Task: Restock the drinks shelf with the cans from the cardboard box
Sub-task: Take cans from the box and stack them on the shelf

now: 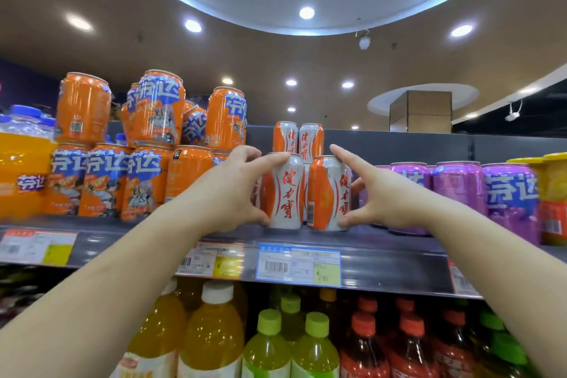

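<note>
Here, at the centre of the frame, I see both hands working on the top shelf. My left hand wraps thumb and fingers around the white-and-orange can at the front edge, thumb at its base and a fingertip on its rim. My right hand is spread wide against the neighbouring orange can, index finger on the rim and thumb near the base, more steadying than gripping, I judge. Both cans stand upright on the shelf, touching or nearly so. Two more cans of the same brand are stacked behind, higher up. I judge the restocking well under way: this row is partly built, with bare shelf back still visible above and to the right. The cardboard box is out of view, so I cannot tell how many cans remain.
</note>
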The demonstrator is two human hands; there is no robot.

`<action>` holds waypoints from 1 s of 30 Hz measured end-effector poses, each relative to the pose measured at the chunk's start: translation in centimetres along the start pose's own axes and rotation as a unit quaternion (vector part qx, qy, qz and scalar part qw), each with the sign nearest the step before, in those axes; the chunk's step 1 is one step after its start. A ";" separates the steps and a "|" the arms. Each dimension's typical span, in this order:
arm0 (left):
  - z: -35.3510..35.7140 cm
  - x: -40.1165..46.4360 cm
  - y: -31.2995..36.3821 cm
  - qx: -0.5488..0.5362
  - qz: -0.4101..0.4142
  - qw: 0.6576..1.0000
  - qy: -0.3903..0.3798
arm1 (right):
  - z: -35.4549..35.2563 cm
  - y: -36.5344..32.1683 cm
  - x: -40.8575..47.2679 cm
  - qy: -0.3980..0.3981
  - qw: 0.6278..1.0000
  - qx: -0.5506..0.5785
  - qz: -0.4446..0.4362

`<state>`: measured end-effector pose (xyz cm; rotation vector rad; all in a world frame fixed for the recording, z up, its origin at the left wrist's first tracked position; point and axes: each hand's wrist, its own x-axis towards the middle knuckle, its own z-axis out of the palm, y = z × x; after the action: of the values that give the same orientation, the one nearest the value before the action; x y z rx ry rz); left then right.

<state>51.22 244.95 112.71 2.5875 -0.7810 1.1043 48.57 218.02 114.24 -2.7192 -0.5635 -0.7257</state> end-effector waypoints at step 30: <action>-0.2 2.8 0.0 0.362 0.053 0.930 0.045 | 3.1 -2.1 5.1 -0.002 1.000 -0.028 0.010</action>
<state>52.72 243.95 114.92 3.0513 -0.5618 1.8110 53.09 222.46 114.66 -2.7741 -0.5230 -0.7406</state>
